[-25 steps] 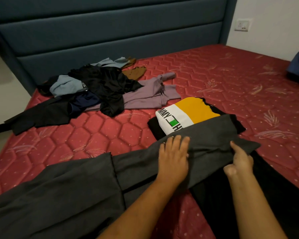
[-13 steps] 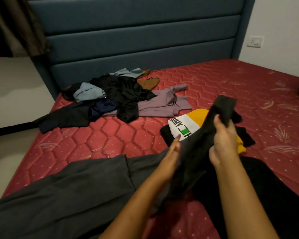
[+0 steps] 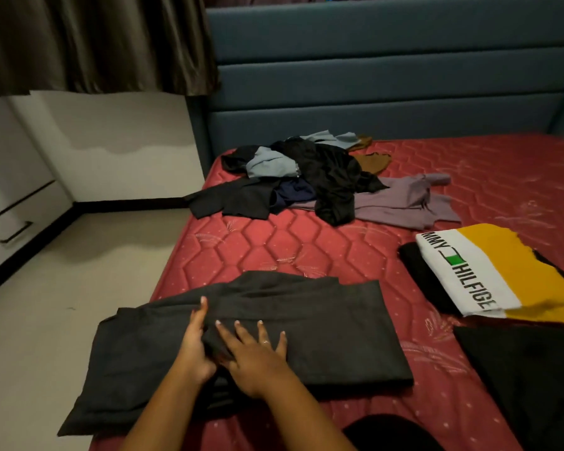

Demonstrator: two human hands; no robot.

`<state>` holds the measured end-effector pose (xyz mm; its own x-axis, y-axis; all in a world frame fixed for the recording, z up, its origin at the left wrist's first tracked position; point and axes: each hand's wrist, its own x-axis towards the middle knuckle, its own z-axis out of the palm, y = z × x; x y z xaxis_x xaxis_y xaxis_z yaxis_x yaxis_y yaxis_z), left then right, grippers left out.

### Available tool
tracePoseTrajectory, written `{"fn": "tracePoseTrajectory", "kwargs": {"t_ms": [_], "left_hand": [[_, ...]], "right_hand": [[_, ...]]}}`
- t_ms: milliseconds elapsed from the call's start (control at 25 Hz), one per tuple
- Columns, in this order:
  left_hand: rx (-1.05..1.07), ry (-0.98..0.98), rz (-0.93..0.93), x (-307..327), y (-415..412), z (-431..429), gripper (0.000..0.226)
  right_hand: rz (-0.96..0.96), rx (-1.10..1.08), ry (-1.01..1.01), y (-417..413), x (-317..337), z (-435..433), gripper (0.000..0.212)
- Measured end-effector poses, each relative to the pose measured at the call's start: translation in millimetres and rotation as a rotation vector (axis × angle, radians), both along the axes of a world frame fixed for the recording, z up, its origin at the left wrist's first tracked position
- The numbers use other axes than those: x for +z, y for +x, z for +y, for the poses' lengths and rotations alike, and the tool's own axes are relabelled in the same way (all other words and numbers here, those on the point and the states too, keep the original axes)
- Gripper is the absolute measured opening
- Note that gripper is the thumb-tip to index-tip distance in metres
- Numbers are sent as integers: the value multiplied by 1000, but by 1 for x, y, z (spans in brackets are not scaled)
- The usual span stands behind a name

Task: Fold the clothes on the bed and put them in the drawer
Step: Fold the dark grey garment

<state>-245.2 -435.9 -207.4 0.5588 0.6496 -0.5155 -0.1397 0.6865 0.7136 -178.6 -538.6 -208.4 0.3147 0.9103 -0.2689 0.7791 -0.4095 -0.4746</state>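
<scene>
Hands side by side, touching, both on the dark grey garment [image 3: 332, 336]. Right hand [image 3: 256, 361]: flat, fingers spread, pressing the cloth down. Left hand [image 3: 194, 345]: thumb on top of a fold, fingers out of sight beneath it, so pinching that fold. The garment lay folded under the hands on the bed [image 3: 306, 249], its edge left of the hands overhanging the mattress side. Right of the hands, apart: a folded white-and-yellow shirt [image 3: 489, 271] stacked on a black folded item [image 3: 417, 271]; nearer than that, a black garment [image 3: 534, 379] lay spread out. Well beyond the hands, a pile of unfolded clothes [image 3: 323, 177] lay near the headboard [image 3: 388, 92]. Far left of the hands, a drawer front [image 3: 10, 222].
</scene>
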Motion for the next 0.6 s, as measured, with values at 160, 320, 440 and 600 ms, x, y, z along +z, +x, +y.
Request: {"fn": "tracePoseTrajectory", "kwargs": {"t_ms": [160, 320, 440, 600], "left_hand": [[-261, 386, 196, 4, 0, 23, 54], [-418, 608, 313, 16, -18, 59, 75], [-321, 685, 341, 24, -55, 87, 79], [-292, 727, 456, 14, -111, 110, 80]], "right_hand": [[-5, 1, -35, -5, -8, 6, 56], [61, 46, 39, -18, 1, 18, 56], [127, 81, 82, -26, 6, 32, 56], [-21, 77, 13, -34, -11, 41, 57]]}}
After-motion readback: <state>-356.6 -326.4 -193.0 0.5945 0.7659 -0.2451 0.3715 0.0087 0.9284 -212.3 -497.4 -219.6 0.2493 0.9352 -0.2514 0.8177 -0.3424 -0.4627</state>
